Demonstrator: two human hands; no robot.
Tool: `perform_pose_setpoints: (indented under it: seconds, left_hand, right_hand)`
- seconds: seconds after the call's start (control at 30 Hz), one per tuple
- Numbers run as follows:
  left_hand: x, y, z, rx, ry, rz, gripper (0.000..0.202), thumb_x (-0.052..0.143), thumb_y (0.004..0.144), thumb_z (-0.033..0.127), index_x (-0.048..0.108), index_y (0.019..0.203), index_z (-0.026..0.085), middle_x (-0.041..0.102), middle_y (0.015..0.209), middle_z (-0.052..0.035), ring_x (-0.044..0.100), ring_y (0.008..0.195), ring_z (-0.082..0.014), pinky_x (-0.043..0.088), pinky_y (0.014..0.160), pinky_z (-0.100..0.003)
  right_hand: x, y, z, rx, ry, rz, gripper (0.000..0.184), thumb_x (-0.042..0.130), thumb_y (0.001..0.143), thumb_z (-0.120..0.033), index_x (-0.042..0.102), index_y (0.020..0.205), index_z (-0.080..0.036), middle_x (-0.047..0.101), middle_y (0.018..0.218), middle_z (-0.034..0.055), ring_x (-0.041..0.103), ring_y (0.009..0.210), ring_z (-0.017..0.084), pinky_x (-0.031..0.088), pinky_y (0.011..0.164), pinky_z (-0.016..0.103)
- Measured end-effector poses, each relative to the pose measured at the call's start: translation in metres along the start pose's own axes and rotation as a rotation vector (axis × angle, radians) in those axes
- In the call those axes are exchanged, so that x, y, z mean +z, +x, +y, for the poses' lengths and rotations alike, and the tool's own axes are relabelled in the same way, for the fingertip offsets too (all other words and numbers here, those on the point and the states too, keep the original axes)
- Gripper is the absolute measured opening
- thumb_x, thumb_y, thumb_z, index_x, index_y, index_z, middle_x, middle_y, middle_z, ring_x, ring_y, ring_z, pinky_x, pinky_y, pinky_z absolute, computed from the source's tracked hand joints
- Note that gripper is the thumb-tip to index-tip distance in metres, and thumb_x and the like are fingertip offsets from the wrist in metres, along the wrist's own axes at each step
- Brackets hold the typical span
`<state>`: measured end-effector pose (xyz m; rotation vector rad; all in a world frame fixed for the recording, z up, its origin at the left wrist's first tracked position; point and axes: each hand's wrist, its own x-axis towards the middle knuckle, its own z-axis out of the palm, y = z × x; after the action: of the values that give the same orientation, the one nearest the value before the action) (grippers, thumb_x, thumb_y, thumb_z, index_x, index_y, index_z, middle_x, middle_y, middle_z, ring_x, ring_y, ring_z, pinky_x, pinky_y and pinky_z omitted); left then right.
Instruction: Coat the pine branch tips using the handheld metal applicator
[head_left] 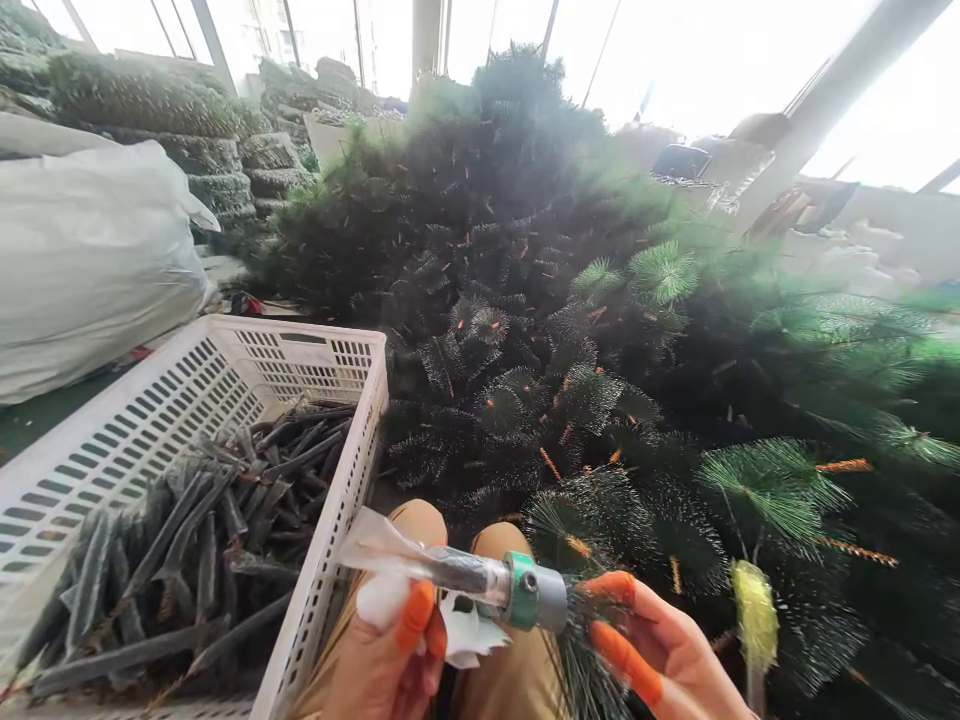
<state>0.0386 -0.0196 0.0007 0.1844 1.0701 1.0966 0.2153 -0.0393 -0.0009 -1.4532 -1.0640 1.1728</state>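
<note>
Above my knees lies a short tube tool (pixel 536 590) with a green collar, a grey end and a clear section. A dark roll (pixel 461 570) in pale translucent film sticks out of its left end. My left hand (pixel 390 640) has its fingers closed at the film-wrapped end; orange covers a fingertip and white wrapping covers another. Green artificial pine needles (pixel 589 650) emerge at the grey end. My right hand (pixel 649 640), with orange finger covers, pinches these needles between thumb and finger. A torn white piece (pixel 472 632) hangs below the tube.
To the left stands a white slatted crate (pixel 375 400) holding many dark wrapped rolls (pixel 195 540). A large heap of green pine sprigs (pixel 510 280) rises ahead. A big white sack (pixel 90 260) sits beyond the crate. At lower right is a yellow-wrapped stick (pixel 754 615).
</note>
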Motion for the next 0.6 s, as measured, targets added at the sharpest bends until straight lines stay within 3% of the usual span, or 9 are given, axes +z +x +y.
perform_pose_setpoints:
  seconds: [0.1, 0.17, 0.2, 0.27, 0.33, 0.43, 0.47, 0.53, 0.6]
  left_hand:
    - [0.001, 0.001, -0.005, -0.049, 0.08, -0.042, 0.056, 0.086, 0.043, 0.055, 0.069, 0.076, 0.014, 0.057, 0.046, 0.001, 0.043, 0.033, -0.0057, 0.023, 0.028, -0.012]
    - [-0.004, 0.001, -0.006, -0.066, 0.118, -0.047, 0.054, 0.085, 0.046, 0.055, 0.069, 0.076, 0.013, 0.055, 0.045, 0.0007, 0.044, 0.033, -0.0066, 0.023, 0.027, -0.012]
    - [-0.008, 0.0, -0.004, -0.059, 0.112, -0.02, 0.051, 0.086, 0.046, 0.053, 0.069, 0.073, 0.013, 0.054, 0.045, 0.0008, 0.044, 0.034, -0.0062, 0.024, 0.028, -0.011]
    - [-0.019, 0.0, 0.006, -0.017, 0.054, 0.061, 0.051, 0.088, 0.045, 0.05, 0.069, 0.078, 0.016, 0.054, 0.048, 0.0023, 0.045, 0.037, -0.0054, 0.031, 0.031, -0.01]
    - [-0.028, 0.002, 0.019, 0.034, -0.034, 0.083, 0.056, 0.087, 0.048, 0.05, 0.069, 0.091, 0.019, 0.052, 0.051, 0.0049, 0.045, 0.04, -0.0048, 0.037, 0.034, -0.01]
    - [-0.039, 0.011, 0.042, 0.055, -0.169, 0.066, 0.025, 0.073, 0.076, 0.033, 0.067, 0.092, 0.015, 0.048, 0.051, 0.0056, 0.042, 0.038, -0.0041, 0.032, 0.03, -0.008]
    - [-0.044, 0.016, 0.051, 0.058, -0.23, 0.116, 0.007, 0.062, 0.085, 0.021, 0.065, 0.086, 0.014, 0.05, 0.052, 0.0048, 0.041, 0.036, -0.0037, 0.029, 0.027, -0.008]
    - [-0.062, 0.025, 0.072, 0.093, -0.33, 0.304, 0.031, 0.037, 0.088, -0.003, 0.059, 0.075, 0.015, 0.055, 0.052, 0.0038, 0.044, 0.033, -0.0029, 0.03, 0.028, -0.006]
    - [-0.086, 0.03, 0.089, 0.169, -0.354, 0.472, 0.047, 0.021, 0.084, -0.014, 0.049, 0.064, 0.016, 0.057, 0.049, 0.005, 0.049, 0.033, -0.0017, 0.034, 0.033, -0.004]
  right_hand:
    - [-0.006, -0.001, 0.01, -0.087, 0.115, 0.061, 0.021, 0.082, 0.064, -0.037, 0.07, 0.071, -0.022, 0.067, 0.063, 0.0003, 0.061, 0.059, 0.011, 0.051, 0.058, 0.016]
    - [-0.017, -0.001, 0.015, -0.088, 0.131, -0.02, 0.02, 0.08, 0.067, -0.034, 0.072, 0.082, -0.024, 0.069, 0.068, 0.001, 0.06, 0.057, 0.01, 0.05, 0.055, 0.017]
    - [-0.025, 0.001, 0.019, -0.079, 0.11, 0.008, 0.023, 0.077, 0.07, -0.034, 0.072, 0.091, -0.026, 0.07, 0.073, 0.0015, 0.06, 0.058, 0.01, 0.05, 0.053, 0.017]
    - [-0.045, 0.011, 0.033, -0.135, -0.072, 0.18, 0.031, 0.072, 0.075, -0.035, 0.068, 0.104, -0.027, 0.071, 0.088, 0.0042, 0.061, 0.064, 0.011, 0.051, 0.054, 0.019]
    - [-0.059, 0.03, 0.054, -0.241, -0.338, 0.308, 0.031, 0.071, 0.072, -0.036, 0.068, 0.1, -0.024, 0.069, 0.098, 0.0075, 0.061, 0.067, 0.013, 0.051, 0.055, 0.023]
    - [-0.065, 0.066, 0.089, -0.263, -0.508, 0.132, 0.019, 0.072, 0.063, -0.037, 0.072, 0.074, -0.023, 0.07, 0.073, 0.0035, 0.057, 0.052, 0.013, 0.05, 0.049, 0.026]
    - [-0.064, 0.076, 0.098, -0.263, -0.509, 0.082, 0.017, 0.072, 0.061, -0.039, 0.071, 0.068, -0.023, 0.068, 0.063, 0.0013, 0.057, 0.05, 0.013, 0.05, 0.049, 0.027]
    - [-0.065, 0.087, 0.108, -0.285, -0.522, 0.08, 0.023, 0.07, 0.064, -0.045, 0.072, 0.065, -0.022, 0.068, 0.063, 0.0023, 0.061, 0.056, 0.014, 0.051, 0.055, 0.029]
    - [-0.07, 0.084, 0.106, -0.31, -0.509, 0.174, 0.03, 0.065, 0.071, -0.051, 0.074, 0.074, -0.022, 0.072, 0.082, 0.0062, 0.065, 0.07, 0.017, 0.053, 0.065, 0.032]
